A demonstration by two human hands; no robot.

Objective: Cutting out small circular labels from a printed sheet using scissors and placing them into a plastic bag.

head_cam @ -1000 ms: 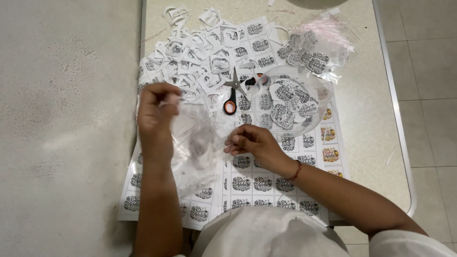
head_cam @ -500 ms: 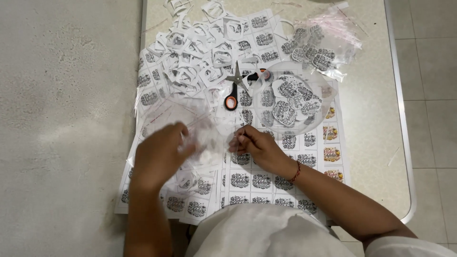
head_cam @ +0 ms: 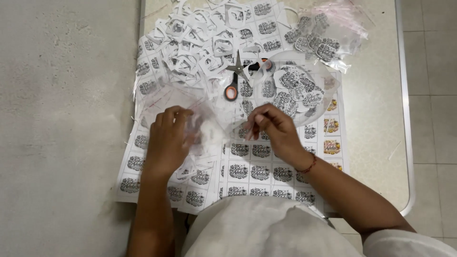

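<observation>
Pale and speckled, the surface (head_cam: 376,119) is running up the middle of my view with grey floor at its left edge and tiles past its right edge. I am watching both hands working near its front edge, over sheets of printed stickers (head_cam: 257,164) that are covering most of it. My left hand (head_cam: 167,138) is curling its fingers (head_cam: 177,114) down onto a clear plastic bag (head_cam: 209,128), pinching its crumpled film. My right hand (head_cam: 276,128) is gripping the same bag's other side, fingertips pressed together on the plastic. Just beyond the hands, orange-handled scissors (head_cam: 234,82) are lying with blades open, beside a round clear lid (head_cam: 297,88) holding cut-out stickers. Paper offcuts (head_cam: 195,45) are piling toward the far left corner, and filled small bags (head_cam: 328,33) are resting toward the far right corner
</observation>
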